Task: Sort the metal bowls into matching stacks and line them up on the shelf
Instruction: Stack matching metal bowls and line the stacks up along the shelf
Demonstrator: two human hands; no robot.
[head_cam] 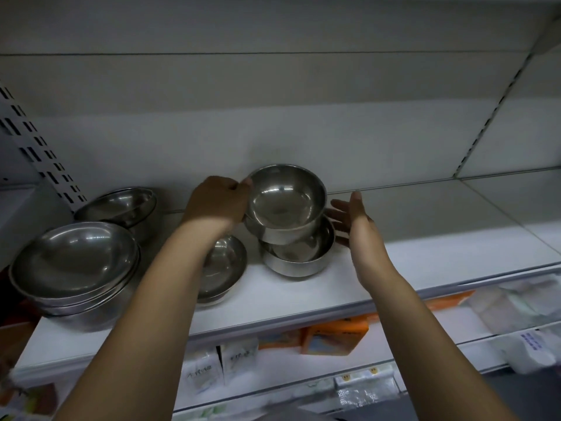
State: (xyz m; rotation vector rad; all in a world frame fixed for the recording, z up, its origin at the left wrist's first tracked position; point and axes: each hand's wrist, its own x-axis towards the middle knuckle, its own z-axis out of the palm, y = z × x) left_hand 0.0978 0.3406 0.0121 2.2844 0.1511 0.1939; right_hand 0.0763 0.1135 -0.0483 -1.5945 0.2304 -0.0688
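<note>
Small metal bowl is held tilted, its left rim pinched in the left grip, whose fingers are curled over the edge. It is poised directly over a matching bowl standing on the white shelf; whether the two touch cannot be told. The right grip is spread open, fingers straight, just beside that lower bowl. A shallow bowl is partly hidden by the left forearm. Stacked large bowls are seen at far left.
</note>
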